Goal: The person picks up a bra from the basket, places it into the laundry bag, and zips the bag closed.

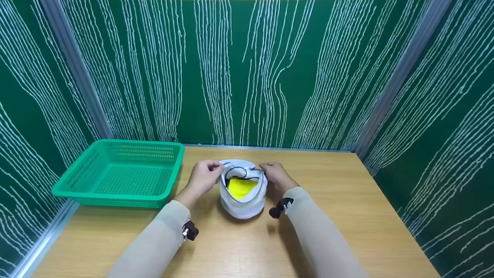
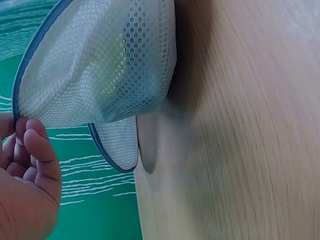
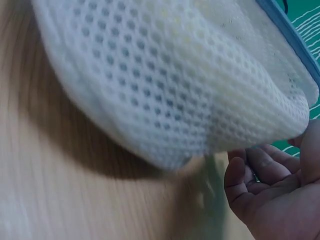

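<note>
A white mesh laundry bag (image 1: pixel 243 210) with a grey-blue zipper edge stands on the table, its mouth gaping upward. Inside lies something bright yellow (image 1: pixel 240 188), apparently cloth, beside a thin black loop (image 1: pixel 236 168). On the left of the mouth, my left hand (image 1: pixel 206 175) pinches the zipper edge between thumb and finger. My right hand (image 1: pixel 276 173) grips the opposite side of the rim, though its fingertips are partly behind the mesh in the right wrist view. Through the mesh (image 2: pixel 107 65) in the left wrist view, the yellow shows faintly.
To the left of the bag, a green perforated plastic basket (image 1: pixel 164 200) sits on the wooden table (image 1: pixel 328 185). Green walls (image 1: pixel 247 77) with wavy white lines enclose the table at the back and both sides.
</note>
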`<act>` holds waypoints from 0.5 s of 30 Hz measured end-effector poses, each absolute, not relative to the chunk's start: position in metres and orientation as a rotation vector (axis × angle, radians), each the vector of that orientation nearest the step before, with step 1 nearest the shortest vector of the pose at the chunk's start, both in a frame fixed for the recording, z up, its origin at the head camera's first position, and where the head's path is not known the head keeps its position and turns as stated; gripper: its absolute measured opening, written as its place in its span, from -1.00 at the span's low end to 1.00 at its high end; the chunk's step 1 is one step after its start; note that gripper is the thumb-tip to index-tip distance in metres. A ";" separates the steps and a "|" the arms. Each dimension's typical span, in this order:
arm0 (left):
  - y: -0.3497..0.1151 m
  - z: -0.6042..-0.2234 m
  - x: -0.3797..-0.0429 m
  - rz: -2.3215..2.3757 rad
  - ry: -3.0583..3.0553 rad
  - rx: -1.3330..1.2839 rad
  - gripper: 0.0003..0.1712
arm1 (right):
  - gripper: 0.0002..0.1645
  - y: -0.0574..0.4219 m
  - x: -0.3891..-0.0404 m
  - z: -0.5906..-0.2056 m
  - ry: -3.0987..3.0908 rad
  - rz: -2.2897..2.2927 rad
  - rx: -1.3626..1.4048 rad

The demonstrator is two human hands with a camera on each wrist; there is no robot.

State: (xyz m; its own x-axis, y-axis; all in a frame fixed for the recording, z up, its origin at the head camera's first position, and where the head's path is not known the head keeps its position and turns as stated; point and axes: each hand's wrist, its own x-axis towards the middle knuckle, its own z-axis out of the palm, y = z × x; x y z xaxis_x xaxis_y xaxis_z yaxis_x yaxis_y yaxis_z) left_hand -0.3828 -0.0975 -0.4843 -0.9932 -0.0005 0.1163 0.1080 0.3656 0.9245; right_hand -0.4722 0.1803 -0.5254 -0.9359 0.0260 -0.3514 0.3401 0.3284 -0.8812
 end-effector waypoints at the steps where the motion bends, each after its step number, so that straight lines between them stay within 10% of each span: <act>1: -0.097 -0.485 -0.383 -1.718 -2.518 -0.094 -0.80 | -0.43 0.180 -0.472 -0.526 2.321 -1.642 0.343; 15: -0.093 -0.485 -0.383 -1.759 -2.520 -0.065 -0.81 | -0.50 0.177 -0.473 -0.527 2.314 -1.629 0.389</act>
State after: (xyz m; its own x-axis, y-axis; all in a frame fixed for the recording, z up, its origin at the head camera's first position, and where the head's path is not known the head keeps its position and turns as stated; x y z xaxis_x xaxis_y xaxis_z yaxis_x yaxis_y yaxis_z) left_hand -0.3829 -0.0927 -0.4852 -0.9968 -0.0039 0.0796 0.0733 0.3453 0.9356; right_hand -0.4731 0.1769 -0.5271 -0.9232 0.0558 -0.3802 0.3768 0.3260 -0.8670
